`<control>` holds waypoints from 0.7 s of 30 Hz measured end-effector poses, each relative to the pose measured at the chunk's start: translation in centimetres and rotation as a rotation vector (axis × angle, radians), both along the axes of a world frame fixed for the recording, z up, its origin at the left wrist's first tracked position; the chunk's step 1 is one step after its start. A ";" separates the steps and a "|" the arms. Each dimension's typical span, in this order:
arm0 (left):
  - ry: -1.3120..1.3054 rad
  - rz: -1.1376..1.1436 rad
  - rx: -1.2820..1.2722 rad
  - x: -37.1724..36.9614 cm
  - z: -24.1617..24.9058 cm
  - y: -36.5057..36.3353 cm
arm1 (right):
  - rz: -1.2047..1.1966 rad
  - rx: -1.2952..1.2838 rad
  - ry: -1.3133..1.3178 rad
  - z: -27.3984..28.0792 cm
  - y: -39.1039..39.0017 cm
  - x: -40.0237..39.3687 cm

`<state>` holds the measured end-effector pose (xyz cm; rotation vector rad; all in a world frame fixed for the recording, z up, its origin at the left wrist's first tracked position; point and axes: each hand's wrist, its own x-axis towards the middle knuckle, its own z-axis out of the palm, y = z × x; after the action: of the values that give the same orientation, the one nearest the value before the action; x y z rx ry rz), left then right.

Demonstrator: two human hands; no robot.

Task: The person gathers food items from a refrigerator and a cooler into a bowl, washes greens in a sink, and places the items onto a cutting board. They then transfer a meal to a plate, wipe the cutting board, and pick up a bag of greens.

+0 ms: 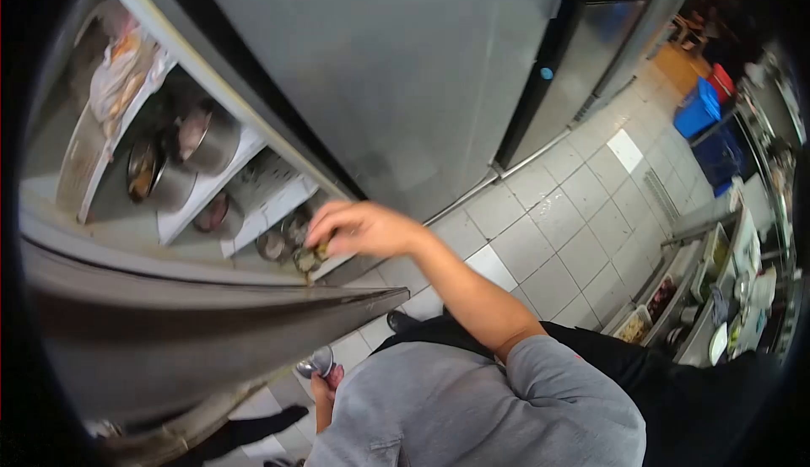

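Head view: an open fridge (253,167) is seen from above and at a tilt, its door (194,340) swung out across the lower left. The right hand (359,229) is reached to the front edge of a lower shelf (278,201), and its fingers (325,239) are closed on a small dark item (305,259), which is held just at the shelf lip beside two small bowls (283,239). The left hand (323,387) is held low by the waist, above the tiled floor (574,231), and is clenched around a small metal cup (318,362).

The step in hand is judged to be a pick from the lower shelf, or a placing there; which of the two cannot be told. For the next move, a clean lift clear of the shelf lip and the door edge would be called for, with the neighbouring bowls left undisturbed.

Higher shelves are seen to carry steel pots (181,151) and a bagged bundle (118,70).

Limits of view: the item is small, dim and partly covered by the fingers, so its kind cannot be made out. The cup is half hidden by the grey sleeve (472,408). The fridge's depth is lost in shadow, and the pots' contents are unclear. A counter (717,298) with trays at far right is strongly warped by the lens and cut by the picture's rim.
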<state>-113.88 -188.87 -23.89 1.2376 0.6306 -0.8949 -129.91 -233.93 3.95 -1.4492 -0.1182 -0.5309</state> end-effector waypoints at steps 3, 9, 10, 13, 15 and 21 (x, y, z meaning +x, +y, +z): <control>-0.027 0.206 -0.082 -2.6 0.2 2.4 | -0.198 0.219 0.364 -6.6 -3.0 -0.9; -0.060 0.581 -0.166 -6.6 -1.2 6.5 | -0.008 0.104 0.875 -19.2 -2.5 1.9; -0.066 0.644 -0.176 -7.2 -1.7 7.2 | 0.062 0.070 0.931 -21.5 -1.8 3.2; -0.101 0.821 -0.213 -8.2 -3.2 9.4 | 0.246 -0.076 1.094 -27.4 0.8 6.8; -0.121 0.935 -0.243 -8.3 -4.3 10.3 | 0.350 -0.210 1.208 -28.0 0.8 9.3; -0.199 1.253 -0.235 -8.4 -6.7 13.0 | 0.320 -0.332 1.142 -31.3 -0.3 17.2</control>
<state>-122.27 -175.91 -30.62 0.5019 0.9218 0.2054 -112.73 -234.24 -27.30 -1.8159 0.4836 0.6408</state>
